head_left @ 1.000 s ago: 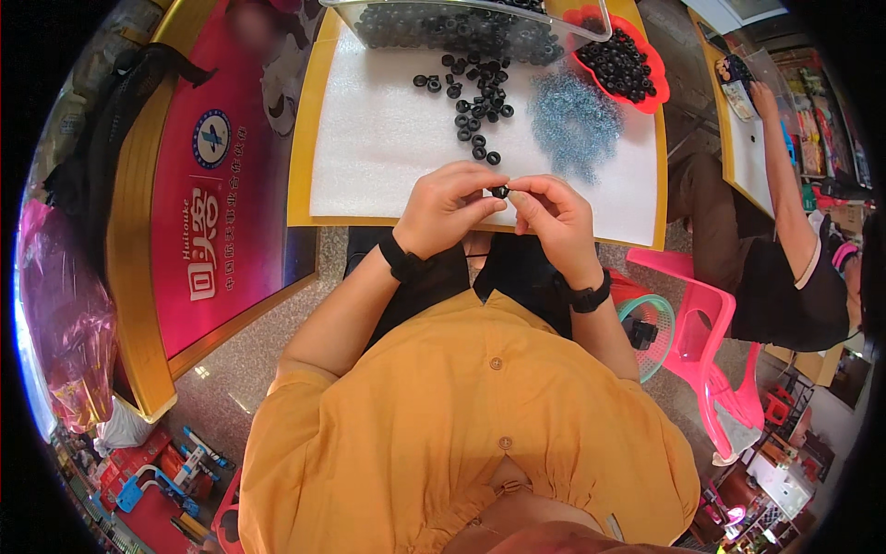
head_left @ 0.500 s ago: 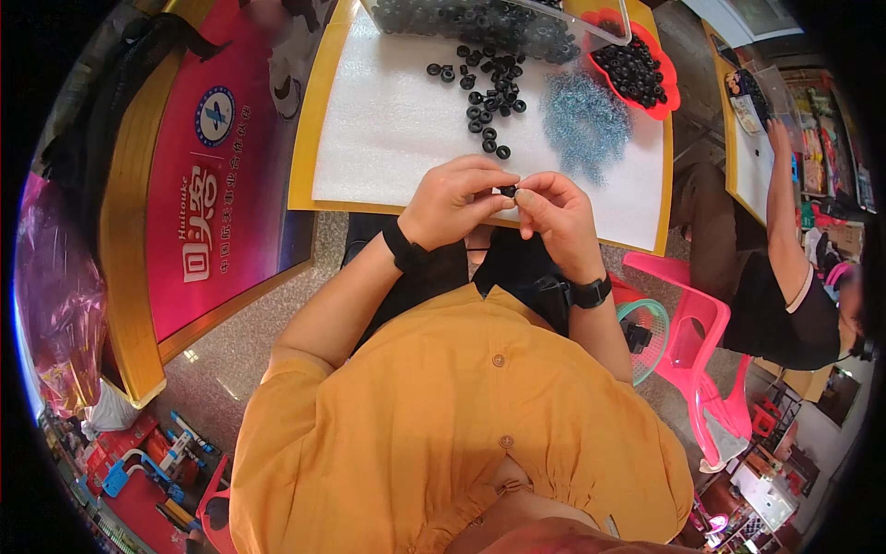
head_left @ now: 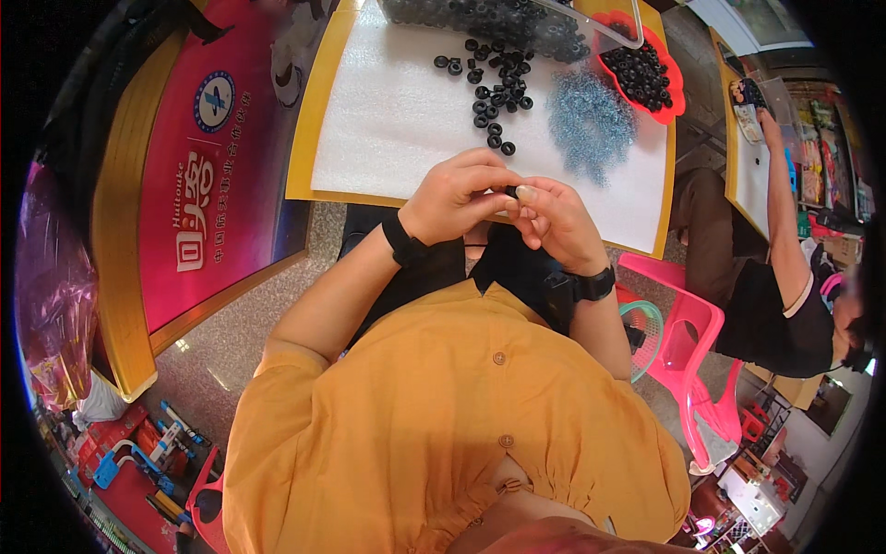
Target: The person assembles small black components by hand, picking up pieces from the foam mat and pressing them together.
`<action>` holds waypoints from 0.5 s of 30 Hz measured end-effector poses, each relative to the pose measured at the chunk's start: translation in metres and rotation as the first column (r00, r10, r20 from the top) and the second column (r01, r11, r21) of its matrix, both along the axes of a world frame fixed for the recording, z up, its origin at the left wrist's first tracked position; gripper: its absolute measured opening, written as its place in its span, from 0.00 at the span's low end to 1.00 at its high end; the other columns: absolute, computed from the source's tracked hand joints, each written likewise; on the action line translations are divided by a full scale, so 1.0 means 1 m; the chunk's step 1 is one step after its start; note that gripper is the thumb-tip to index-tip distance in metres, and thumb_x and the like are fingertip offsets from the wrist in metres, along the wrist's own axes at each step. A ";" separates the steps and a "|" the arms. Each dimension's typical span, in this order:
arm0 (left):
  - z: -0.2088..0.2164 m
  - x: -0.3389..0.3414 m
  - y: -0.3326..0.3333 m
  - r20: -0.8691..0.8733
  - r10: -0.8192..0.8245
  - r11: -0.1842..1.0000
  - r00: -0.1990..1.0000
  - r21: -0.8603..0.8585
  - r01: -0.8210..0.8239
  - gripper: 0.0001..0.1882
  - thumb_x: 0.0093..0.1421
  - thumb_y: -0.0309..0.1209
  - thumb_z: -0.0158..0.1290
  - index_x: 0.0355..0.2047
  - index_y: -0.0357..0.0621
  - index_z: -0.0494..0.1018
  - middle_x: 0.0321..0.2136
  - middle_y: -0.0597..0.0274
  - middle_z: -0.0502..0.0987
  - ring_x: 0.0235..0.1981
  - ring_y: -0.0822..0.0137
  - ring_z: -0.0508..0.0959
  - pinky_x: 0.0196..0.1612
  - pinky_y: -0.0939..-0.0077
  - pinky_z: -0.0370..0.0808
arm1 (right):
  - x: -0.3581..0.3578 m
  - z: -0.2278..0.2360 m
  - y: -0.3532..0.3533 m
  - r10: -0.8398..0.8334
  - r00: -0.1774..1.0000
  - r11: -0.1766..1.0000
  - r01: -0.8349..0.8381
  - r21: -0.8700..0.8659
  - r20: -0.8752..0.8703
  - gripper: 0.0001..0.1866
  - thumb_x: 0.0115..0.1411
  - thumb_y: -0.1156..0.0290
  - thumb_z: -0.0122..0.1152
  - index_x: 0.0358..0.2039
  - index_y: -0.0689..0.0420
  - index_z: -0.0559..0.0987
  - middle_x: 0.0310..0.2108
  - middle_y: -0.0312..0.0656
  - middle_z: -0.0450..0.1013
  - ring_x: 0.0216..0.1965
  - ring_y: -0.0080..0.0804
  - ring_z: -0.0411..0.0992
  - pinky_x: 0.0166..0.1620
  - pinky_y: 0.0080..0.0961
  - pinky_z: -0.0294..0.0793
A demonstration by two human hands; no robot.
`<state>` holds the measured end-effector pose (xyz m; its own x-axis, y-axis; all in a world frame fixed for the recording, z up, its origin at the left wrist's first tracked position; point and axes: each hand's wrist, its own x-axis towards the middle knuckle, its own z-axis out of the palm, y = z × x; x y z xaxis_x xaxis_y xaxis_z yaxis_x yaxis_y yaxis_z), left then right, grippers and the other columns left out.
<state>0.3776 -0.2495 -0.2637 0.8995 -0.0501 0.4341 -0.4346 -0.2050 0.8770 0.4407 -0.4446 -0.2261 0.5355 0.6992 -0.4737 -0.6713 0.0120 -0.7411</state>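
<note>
Left hand (head_left: 459, 196) and right hand (head_left: 565, 226) both pinching small black piece (head_left: 510, 191), centre of frame. Probably light, stiff, maybe slippery, not fragile; best held by outer edge.

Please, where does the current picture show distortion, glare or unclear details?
In the head view, the golden wood-look table frame bows along the left rim; the head view also shows bright glints on the speckled grey floor; in the head view, the small black piece between left hand and right hand is partly covered, unclear.
</note>
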 end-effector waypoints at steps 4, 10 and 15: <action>0.002 0.001 0.002 -0.036 -0.037 0.999 0.999 0.000 0.037 0.13 0.55 0.25 0.62 0.42 0.38 0.79 0.33 0.59 0.76 0.33 0.64 0.77 0.35 0.75 0.74 | -0.005 -0.003 0.003 -0.050 0.999 0.999 0.050 -0.010 -0.013 0.09 0.63 0.65 0.62 0.35 0.59 0.76 0.26 0.32 0.72 0.19 0.12 0.62 0.18 0.09 0.56; 0.004 0.003 0.005 -0.055 -0.069 0.997 0.996 -0.029 0.067 0.13 0.55 0.26 0.63 0.42 0.38 0.79 0.32 0.59 0.76 0.32 0.65 0.76 0.35 0.75 0.73 | -0.015 -0.009 0.014 -0.156 0.987 0.987 0.157 -0.022 0.025 0.08 0.63 0.66 0.61 0.32 0.56 0.75 0.22 0.29 0.69 0.16 0.11 0.58 0.17 0.09 0.52; 0.002 0.002 0.006 -0.065 -0.064 0.995 0.996 -0.077 0.059 0.13 0.56 0.27 0.63 0.42 0.38 0.79 0.32 0.61 0.76 0.32 0.67 0.76 0.35 0.76 0.72 | -0.024 -0.016 0.022 -0.226 0.974 0.970 0.225 0.090 -0.001 0.09 0.63 0.65 0.60 0.33 0.57 0.74 0.21 0.30 0.68 0.16 0.12 0.59 0.16 0.10 0.52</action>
<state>0.3798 -0.2440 -0.2615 0.9229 -0.0754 0.3775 -0.3841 -0.1127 0.9164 0.4169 -0.4228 -0.2425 0.6882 0.5988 -0.4097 -0.6370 0.2282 -0.7363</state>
